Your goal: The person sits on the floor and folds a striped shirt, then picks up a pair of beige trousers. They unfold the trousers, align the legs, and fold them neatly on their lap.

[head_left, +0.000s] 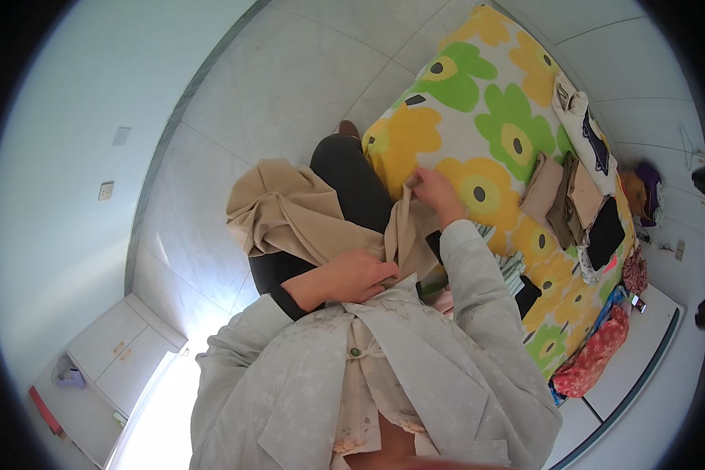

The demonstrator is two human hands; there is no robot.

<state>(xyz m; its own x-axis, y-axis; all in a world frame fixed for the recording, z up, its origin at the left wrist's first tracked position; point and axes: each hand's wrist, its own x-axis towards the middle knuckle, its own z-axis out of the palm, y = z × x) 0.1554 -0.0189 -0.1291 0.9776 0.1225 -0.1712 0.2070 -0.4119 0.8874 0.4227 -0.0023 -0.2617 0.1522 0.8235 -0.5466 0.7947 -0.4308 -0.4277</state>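
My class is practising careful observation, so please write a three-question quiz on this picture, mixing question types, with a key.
1. Multiple choice: the fingers of the right hand are closed on (a) a phone; (b) a beige garment; (c) a pillow.
2. True or false: the garment lies partly across black trousers.
3. Fill in the missing colour: the large flowers on the bedsheet are yellow and ____.

Key: 1. b; 2. true; 3. green.
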